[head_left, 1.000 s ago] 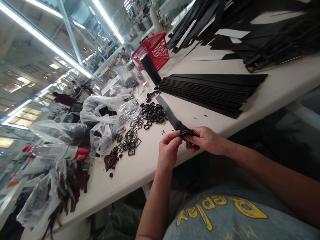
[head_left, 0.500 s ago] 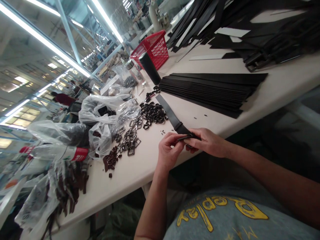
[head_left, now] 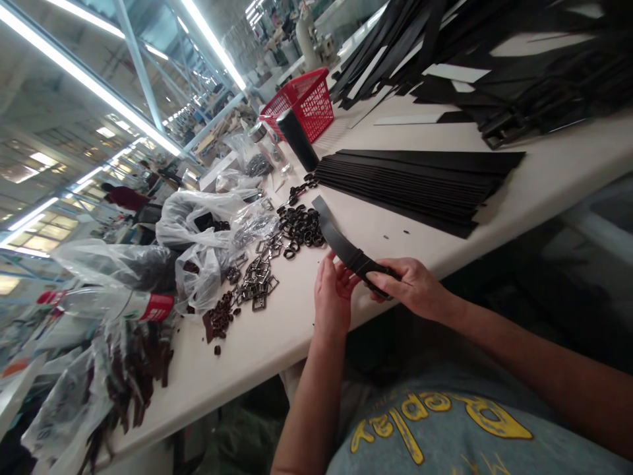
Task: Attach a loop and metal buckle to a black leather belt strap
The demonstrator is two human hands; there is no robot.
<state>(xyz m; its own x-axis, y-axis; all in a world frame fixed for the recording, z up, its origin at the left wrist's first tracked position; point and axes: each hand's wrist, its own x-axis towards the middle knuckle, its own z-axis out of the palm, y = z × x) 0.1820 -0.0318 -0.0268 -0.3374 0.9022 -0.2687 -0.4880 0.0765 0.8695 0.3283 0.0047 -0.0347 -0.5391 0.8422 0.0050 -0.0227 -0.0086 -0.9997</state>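
Note:
A black belt strap rises from the table's front edge, its free end bent up to the left. Around it sits a narrow belt loop. My right hand is closed on the near end of the strap, thumb on top. Below and left of the strap, my left hand has its fingers stretched out and apart, their tips at the strap's underside. Whether those fingertips press on it is partly hidden. Just beyond lies a pile of black belt loops, with metal buckles nearer the left.
Black straps lie fanned out behind my hands. A dark cylinder and a red basket stand beyond. Plastic bags, a bottle and small brown loops are at left. More strips are heaped at the back right.
My left hand has opened from its pinch at the near end of the strap and shifted under it. The strap's free end has lifted and bowed. My right hand keeps its hold.

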